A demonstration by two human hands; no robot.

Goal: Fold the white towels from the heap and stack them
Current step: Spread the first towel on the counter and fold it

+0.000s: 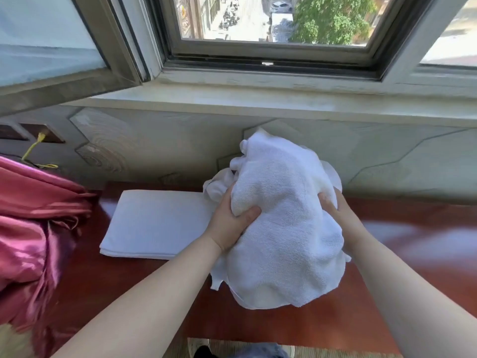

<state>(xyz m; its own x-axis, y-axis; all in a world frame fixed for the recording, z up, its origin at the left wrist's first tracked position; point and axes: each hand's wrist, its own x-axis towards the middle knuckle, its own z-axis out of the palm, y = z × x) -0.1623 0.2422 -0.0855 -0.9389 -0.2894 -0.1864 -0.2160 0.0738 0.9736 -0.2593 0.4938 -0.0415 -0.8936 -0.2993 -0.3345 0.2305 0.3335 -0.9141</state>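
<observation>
A crumpled white towel point(284, 223) hangs bunched over the red-brown table point(413, 267), held up from both sides. My left hand point(229, 223) grips its left flank, thumb pressed into the cloth. My right hand point(335, 208) clasps its right flank, fingers partly hidden behind the fabric. More white towel cloth point(216, 187) shows behind the held towel, against the wall. A folded white towel point(157, 223) lies flat on the table to the left of my hands.
Pink satin fabric point(33, 228) is piled at the table's left end. A wall with a window sill point(258, 99) runs along the back, with an open window above. A yellow cable point(33, 148) hangs at the far left. The table's near edge is below my forearms.
</observation>
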